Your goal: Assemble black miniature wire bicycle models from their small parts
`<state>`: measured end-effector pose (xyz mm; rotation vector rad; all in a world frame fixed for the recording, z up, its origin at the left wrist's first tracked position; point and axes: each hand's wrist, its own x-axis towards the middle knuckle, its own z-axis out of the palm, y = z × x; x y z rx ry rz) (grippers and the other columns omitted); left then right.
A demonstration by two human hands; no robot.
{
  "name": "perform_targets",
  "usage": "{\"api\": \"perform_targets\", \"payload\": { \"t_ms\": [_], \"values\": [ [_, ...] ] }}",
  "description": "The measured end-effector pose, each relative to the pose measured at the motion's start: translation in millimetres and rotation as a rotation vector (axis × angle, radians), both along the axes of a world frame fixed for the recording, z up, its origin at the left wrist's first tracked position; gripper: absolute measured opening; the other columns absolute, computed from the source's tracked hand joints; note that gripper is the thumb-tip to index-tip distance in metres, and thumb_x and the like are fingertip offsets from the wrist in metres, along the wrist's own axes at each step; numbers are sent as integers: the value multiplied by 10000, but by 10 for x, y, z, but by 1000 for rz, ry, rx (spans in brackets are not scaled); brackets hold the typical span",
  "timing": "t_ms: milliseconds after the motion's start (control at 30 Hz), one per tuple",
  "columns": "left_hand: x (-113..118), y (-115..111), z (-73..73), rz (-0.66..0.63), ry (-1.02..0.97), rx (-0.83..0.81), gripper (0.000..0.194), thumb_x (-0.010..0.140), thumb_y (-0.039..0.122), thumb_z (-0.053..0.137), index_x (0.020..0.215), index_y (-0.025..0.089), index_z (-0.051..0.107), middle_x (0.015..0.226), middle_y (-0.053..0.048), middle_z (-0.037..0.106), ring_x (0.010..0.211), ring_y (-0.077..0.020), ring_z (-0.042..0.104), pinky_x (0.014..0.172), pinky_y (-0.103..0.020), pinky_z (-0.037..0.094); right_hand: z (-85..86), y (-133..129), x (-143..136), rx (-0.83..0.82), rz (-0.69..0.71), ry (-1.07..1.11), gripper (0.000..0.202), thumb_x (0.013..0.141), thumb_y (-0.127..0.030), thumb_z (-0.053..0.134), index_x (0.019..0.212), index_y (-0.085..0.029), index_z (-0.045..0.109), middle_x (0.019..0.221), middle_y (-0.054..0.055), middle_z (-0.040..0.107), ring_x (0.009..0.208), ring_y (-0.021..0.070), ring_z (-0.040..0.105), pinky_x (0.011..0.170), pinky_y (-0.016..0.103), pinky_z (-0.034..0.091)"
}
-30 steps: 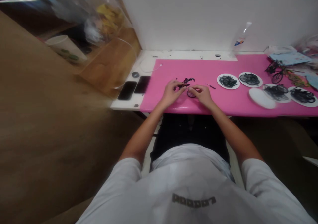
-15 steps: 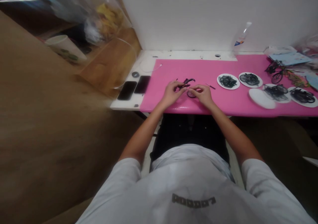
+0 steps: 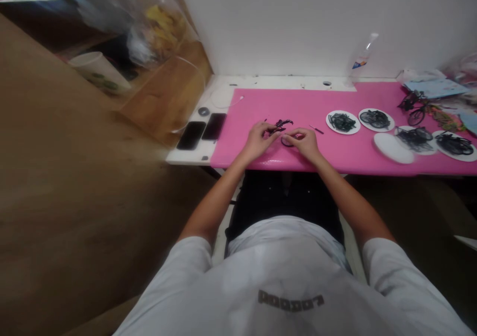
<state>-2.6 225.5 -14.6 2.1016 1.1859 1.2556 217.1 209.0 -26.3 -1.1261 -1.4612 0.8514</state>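
Over the pink mat [image 3: 261, 105], near its front edge, my left hand [image 3: 256, 141] is closed on a black model bicycle frame [image 3: 283, 124], whose thin dark parts stick out past the fingertips. Close beside it, my right hand [image 3: 306, 142] pinches a small black wheel [image 3: 286, 142] between thumb and fingers. The fingertips of both hands nearly meet, and they hide where wheel and frame come together. A small dark screwdriver [image 3: 316, 129] lies on the mat just right of my right hand.
White plates [image 3: 327, 124] of black parts stand to the right, beside a white lid-like disc [image 3: 393, 148]. A small black model bicycle [image 3: 415, 108] is behind them. Two phones [image 3: 191, 136] lie at the left edge. A clear bottle [image 3: 363, 60] stands by the wall.
The small wheel has tilted in my right fingers and shows less of its face. Both hands stay in nearly the same place.
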Motion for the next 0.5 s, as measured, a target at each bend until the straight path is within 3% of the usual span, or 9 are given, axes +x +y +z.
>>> {"api": "perform_targets", "payload": {
  "t_ms": [167, 500],
  "values": [
    [4, -9, 6, -21, -12, 8, 212, 971, 409, 826, 1111, 250, 836, 1060, -74, 785, 995, -236, 703, 959, -422, 569, 1, -2, -16, -28, -11, 35, 405, 721, -598, 961, 856, -228, 866, 913, 97, 854, 796, 245, 767, 751, 403, 644],
    [-24, 44, -34, 11, 18, 8, 158, 1020, 394, 763, 1063, 258, 832, 1058, -74, 769, 1012, -238, 704, 995, -435, 563, -19, 25, 6, -50, 48, 12, 402, 777, -577, 919, 971, -225, 889, 1037, 104, 869, 910, 255, 782, 877, 421, 649]
  ]
}}
